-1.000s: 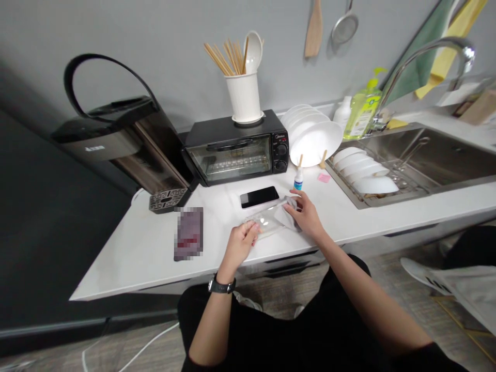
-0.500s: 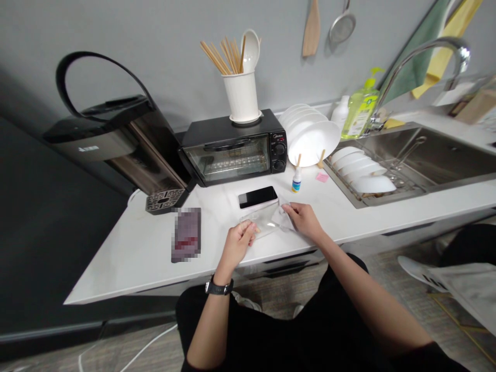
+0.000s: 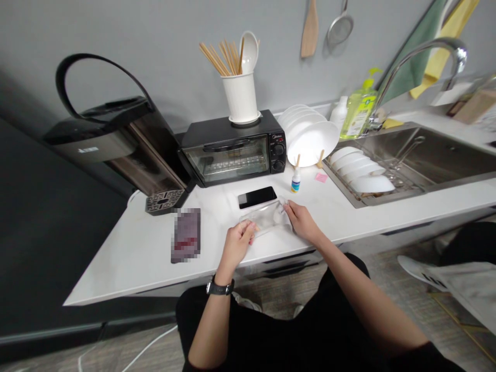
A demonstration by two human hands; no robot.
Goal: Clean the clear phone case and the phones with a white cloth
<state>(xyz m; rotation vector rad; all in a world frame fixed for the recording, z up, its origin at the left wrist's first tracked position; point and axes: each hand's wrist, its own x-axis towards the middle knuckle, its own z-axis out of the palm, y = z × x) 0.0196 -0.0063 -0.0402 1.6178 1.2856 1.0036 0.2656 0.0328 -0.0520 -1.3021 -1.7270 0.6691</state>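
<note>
So that it sits level mid-frame, left hand [image 3: 237, 244] and right hand [image 3: 304, 223] each pinch an end of the clear plastic phone case [image 3: 266, 221].

A: What was that dark slab [image 3: 186, 235] on the counter [image 3: 135, 248]?
B: Pixelated, couldn't tell. The right hand [image 3: 304, 223] covered one end of the clear case [image 3: 265, 219]; the top edge cut off the spatula [image 3: 309, 33] and strainer [image 3: 340, 28].
</note>
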